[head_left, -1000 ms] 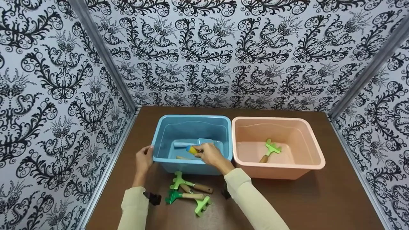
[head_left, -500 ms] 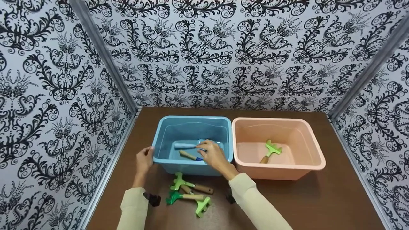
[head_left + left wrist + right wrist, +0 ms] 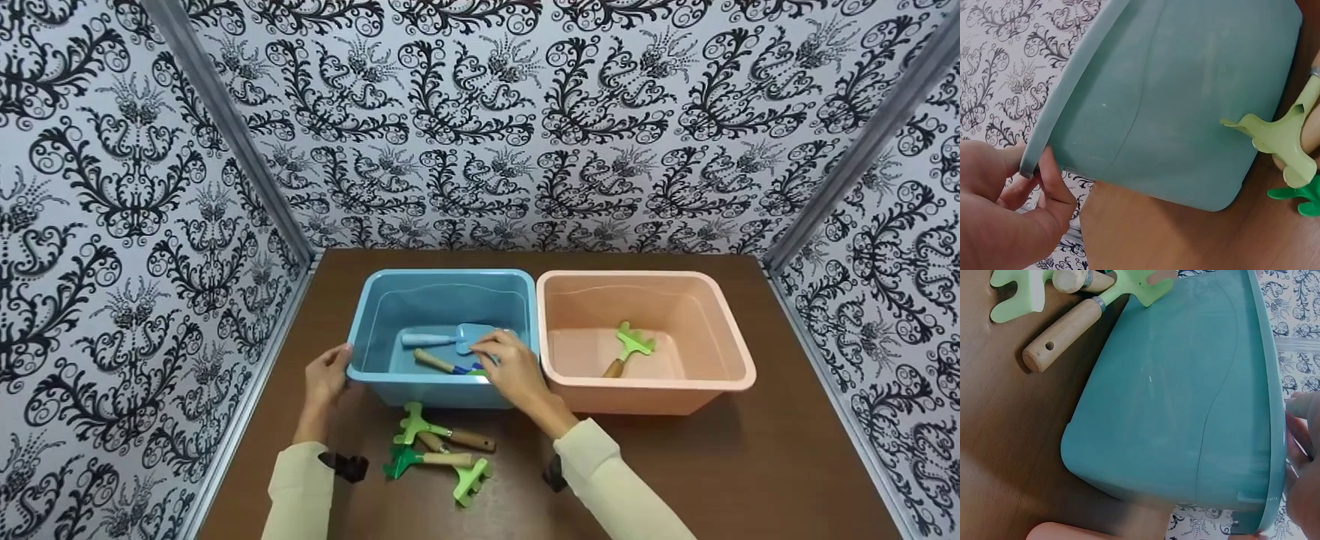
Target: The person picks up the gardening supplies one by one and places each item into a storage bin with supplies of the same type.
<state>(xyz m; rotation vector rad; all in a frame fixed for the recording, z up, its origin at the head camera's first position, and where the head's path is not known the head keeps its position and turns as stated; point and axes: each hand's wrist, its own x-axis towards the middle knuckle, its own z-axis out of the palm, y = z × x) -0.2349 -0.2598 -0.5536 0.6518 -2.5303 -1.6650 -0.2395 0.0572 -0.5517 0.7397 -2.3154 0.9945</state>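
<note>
Nearest the front edge of the brown wooden bench (image 3: pixel 750 465) three green toy garden tools with wooden handles (image 3: pixel 439 450) lie in a loose heap, not yet sorted as far as I can judge. Just behind them stands the blue rectangular plastic tub (image 3: pixel 382 379); the left hand (image 3: pixel 326 375) grips its left near rim, thumb and fingers curled round the lip, as the left wrist view confirms. The right hand (image 3: pixel 510 367) reaches over the near rim into the tub, its fingers loosely spread above a wooden-handled tool with a blue head (image 3: pixel 442 365) that lies on the tub floor and seems already let go, though whether the fingertips touch it I cannot tell. Behind it lies a pale blue plastic trowel (image 3: pixel 450 337). So two pieces sit in the blue tub, and one light green rake with a wooden handle (image 3: pixel 628 349) lies in the pink plastic tub (image 3: pixel 645 386) beside it. The blue tool's head is mostly hidden under the hand, and the heaped tools overlap, so their exact shapes are hard to make out.
</note>
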